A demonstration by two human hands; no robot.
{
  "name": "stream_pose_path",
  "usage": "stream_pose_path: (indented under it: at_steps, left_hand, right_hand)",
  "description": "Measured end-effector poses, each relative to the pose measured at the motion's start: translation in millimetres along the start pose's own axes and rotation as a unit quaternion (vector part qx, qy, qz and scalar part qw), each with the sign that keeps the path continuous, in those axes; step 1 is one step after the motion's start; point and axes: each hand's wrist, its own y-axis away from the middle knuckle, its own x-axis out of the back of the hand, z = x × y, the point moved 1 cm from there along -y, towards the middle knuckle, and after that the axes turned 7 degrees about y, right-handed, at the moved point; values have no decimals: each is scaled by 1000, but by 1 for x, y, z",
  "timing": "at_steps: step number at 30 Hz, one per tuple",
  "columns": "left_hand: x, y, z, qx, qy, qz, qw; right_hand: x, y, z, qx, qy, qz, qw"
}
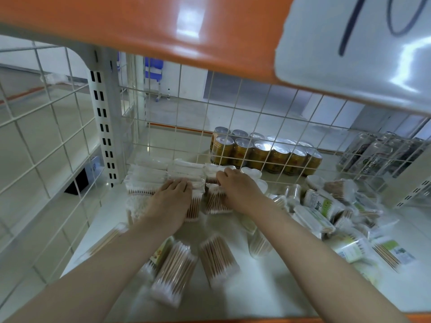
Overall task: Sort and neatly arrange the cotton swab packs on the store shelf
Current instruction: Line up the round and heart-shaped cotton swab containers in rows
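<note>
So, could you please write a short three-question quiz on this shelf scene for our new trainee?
1. True or false: both hands rest on the packs lined up at the wire back.
2. Which side holds the unsorted heap? A) right B) left
3. Fill in: behind the wire grid stand gold ____.

Key: 1. True: left hand and right hand lie on the arranged row. 2. A. 3. cans.

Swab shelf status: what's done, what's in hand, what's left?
Done: neat rows of packs at the back left. In hand: left hand and right hand rest on the front of those rows, evening them. Left: loose packs near the front edge and the jumbled pile on the right.
</note>
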Motion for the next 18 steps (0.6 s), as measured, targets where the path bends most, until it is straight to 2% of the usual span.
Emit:
stream_pose_path:
  at_steps: [18]
  left_hand:
    - [-7,-1,-1,-5,-16,7,1000]
  right_hand:
    - [-13,-18,-5,-34,-12,30,999]
